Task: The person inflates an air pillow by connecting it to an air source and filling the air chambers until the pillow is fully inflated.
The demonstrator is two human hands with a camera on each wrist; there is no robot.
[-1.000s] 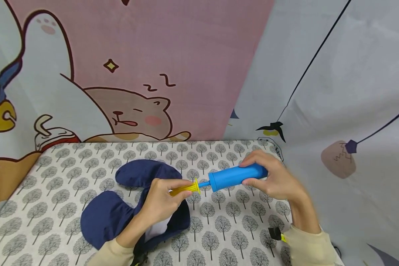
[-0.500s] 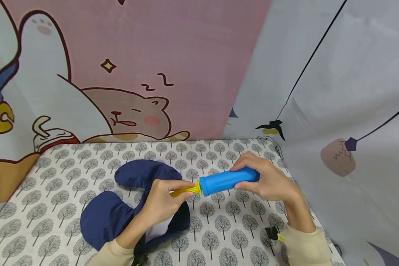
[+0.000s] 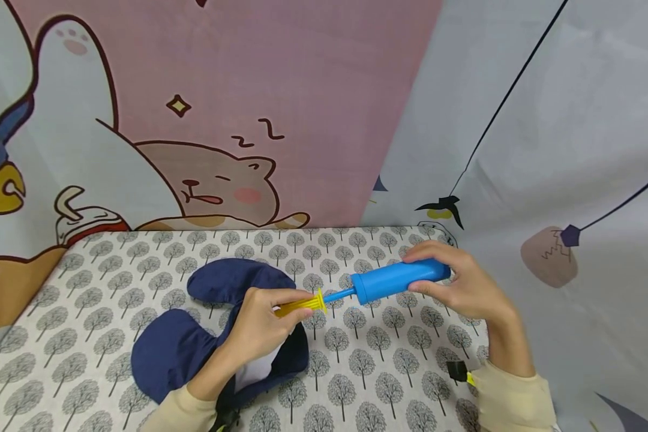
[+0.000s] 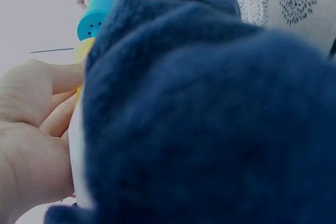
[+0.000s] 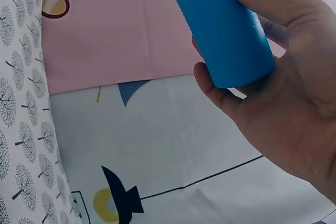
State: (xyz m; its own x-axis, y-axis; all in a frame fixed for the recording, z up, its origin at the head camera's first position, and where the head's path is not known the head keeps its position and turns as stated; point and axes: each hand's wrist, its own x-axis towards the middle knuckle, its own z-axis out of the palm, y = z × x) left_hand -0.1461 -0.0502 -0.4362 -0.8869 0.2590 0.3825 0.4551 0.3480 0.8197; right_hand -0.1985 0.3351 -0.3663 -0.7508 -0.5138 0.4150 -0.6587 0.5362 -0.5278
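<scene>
Both hands on a blue pump (image 3: 399,281), held above the counter (image 3: 383,390) with its tree-print cover. Left hand (image 3: 261,324) pinches the ribbed yellow handle (image 3: 302,305) between thumb and fingers. Right hand (image 3: 464,285) curled round the far end of the barrel, thumb on the near side. Thin blue rod (image 3: 339,295) exposed between handle and barrel. Navy U-shaped pillow (image 3: 167,354) lies on counter, partly under left forearm; white patch (image 3: 258,369) visible on it. Cartoon-print backdrop (image 3: 324,108) behind.

Left hand (image 3: 261,324) hides part of the yellow handle (image 3: 309,304).
</scene>
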